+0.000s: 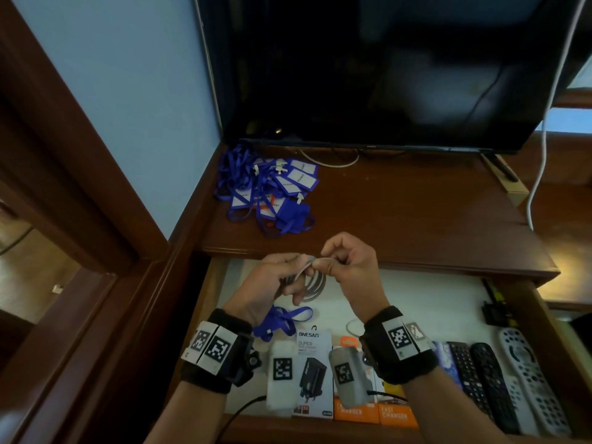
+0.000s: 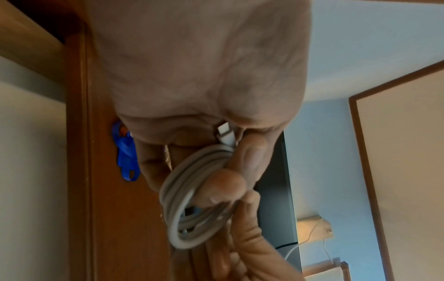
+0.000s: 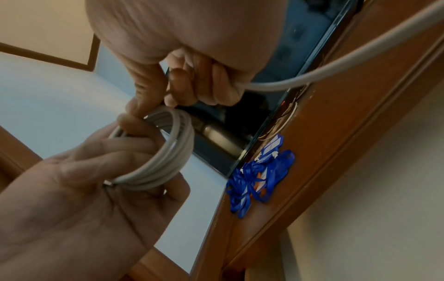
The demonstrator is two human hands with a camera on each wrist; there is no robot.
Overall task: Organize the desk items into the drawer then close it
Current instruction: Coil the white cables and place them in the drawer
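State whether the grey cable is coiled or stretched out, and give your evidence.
Coiled. The grey cable forms several stacked loops held by the left hand, while the right hand pinches one strand at the top.

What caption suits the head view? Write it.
Both hands, left hand and right hand, coil a grey cable above the open drawer.

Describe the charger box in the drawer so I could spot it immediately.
Below the television, the open drawer holds a row of boxes along its front edge. The charger box is the white one picturing a black plug; its neighbours are orange.
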